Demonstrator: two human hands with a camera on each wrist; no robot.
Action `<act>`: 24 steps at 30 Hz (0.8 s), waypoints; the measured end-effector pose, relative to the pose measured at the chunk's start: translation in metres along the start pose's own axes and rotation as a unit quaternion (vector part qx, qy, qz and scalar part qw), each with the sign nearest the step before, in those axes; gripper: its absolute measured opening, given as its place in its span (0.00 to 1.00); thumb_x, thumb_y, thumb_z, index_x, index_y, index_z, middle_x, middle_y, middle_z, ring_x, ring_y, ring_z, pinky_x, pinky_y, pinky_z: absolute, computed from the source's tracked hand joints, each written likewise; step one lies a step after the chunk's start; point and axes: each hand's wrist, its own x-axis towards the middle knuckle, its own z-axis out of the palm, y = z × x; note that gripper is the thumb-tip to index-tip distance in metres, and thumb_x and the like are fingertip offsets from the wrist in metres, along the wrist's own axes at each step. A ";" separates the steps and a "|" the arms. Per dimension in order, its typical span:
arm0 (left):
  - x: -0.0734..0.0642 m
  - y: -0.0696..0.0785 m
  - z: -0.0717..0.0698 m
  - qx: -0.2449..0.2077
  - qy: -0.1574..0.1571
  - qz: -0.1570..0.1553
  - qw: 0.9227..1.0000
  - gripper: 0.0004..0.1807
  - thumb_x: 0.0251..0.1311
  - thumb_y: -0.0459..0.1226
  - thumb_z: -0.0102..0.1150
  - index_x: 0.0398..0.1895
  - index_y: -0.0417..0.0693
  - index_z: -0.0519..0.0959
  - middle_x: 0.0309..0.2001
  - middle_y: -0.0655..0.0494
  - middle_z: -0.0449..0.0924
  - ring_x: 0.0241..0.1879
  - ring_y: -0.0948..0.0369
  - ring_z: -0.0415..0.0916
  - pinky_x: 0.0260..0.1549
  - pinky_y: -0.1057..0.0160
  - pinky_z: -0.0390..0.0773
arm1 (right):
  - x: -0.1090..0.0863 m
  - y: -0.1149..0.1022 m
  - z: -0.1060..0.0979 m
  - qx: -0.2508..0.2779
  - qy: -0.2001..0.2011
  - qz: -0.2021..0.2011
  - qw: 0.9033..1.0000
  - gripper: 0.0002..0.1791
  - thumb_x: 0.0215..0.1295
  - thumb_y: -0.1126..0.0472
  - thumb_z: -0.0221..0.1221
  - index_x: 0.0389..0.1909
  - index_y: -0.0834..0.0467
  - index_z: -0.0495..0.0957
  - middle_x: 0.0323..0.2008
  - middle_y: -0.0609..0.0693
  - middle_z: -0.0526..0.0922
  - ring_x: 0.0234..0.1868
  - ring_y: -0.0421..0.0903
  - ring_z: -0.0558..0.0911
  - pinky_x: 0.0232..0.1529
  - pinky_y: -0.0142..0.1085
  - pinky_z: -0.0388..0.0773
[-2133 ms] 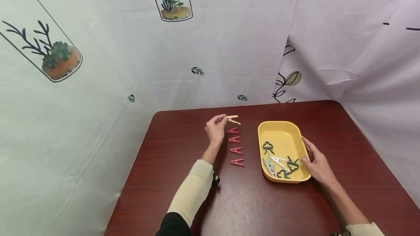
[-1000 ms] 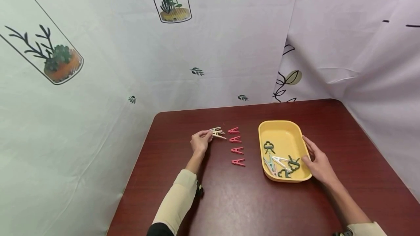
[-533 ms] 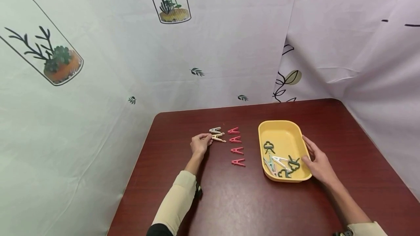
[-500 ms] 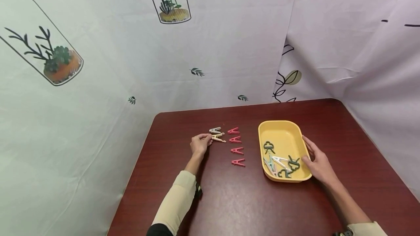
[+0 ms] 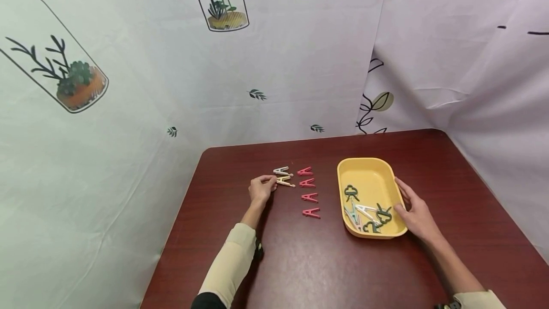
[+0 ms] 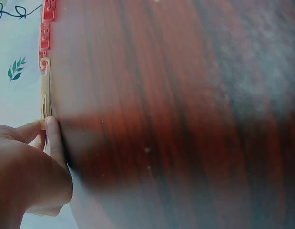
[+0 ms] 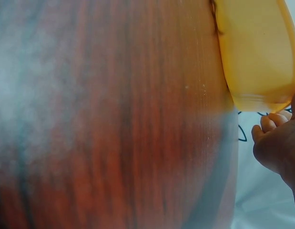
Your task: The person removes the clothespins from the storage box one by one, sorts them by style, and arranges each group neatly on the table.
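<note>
My left hand (image 5: 261, 189) pinches the handle end of a cream clothespin (image 5: 286, 182), which lies low at the table, its tip pointing right. In the left wrist view, thumb and finger meet on the end of this cream clothespin (image 6: 45, 95). Just beyond it is a white clothespin (image 5: 280, 171). A column of several red clothespins (image 5: 310, 197) runs along the right of these two. My right hand (image 5: 417, 214) grips the right side of a yellow tray (image 5: 372, 162), thumb at the rim and fingers along the outer wall.
Inside the tray's near part lie dark green clips (image 5: 383, 214), a white clothespin (image 5: 364, 211) and pale green ones (image 5: 352, 217). The dark red table (image 5: 326, 271) ends at the back against a patterned cloth (image 5: 300, 61).
My left hand has brought the cream clothespin from beyond the red column leftward and down to the near side of the white one. My right hand stays on the tray.
</note>
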 end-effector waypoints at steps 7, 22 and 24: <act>0.002 -0.002 0.001 -0.007 0.000 -0.002 1.000 0.04 0.65 0.32 0.72 0.38 0.40 0.92 0.29 0.51 0.90 0.24 0.65 0.87 0.27 0.69 0.86 | 0.000 0.002 0.000 0.002 0.002 -0.001 1.000 0.42 0.62 0.84 0.56 0.79 0.71 0.59 0.70 0.79 0.68 0.61 0.19 0.70 0.51 0.13 0.70; 0.001 0.000 -0.001 0.011 0.010 -0.004 1.000 0.04 0.66 0.31 0.70 0.40 0.40 0.92 0.31 0.52 0.91 0.25 0.65 0.87 0.27 0.70 0.86 | 0.001 0.005 -0.001 0.004 0.000 -0.010 1.000 0.43 0.61 0.85 0.56 0.79 0.71 0.60 0.69 0.80 0.67 0.62 0.20 0.70 0.54 0.14 0.69; 0.001 0.000 -0.001 0.012 0.009 -0.004 1.000 0.04 0.66 0.31 0.70 0.40 0.40 0.92 0.31 0.52 0.91 0.24 0.66 0.87 0.27 0.70 0.86 | 0.001 0.005 -0.001 0.003 0.000 -0.009 1.000 0.43 0.61 0.85 0.56 0.79 0.71 0.60 0.70 0.80 0.67 0.62 0.20 0.70 0.54 0.14 0.70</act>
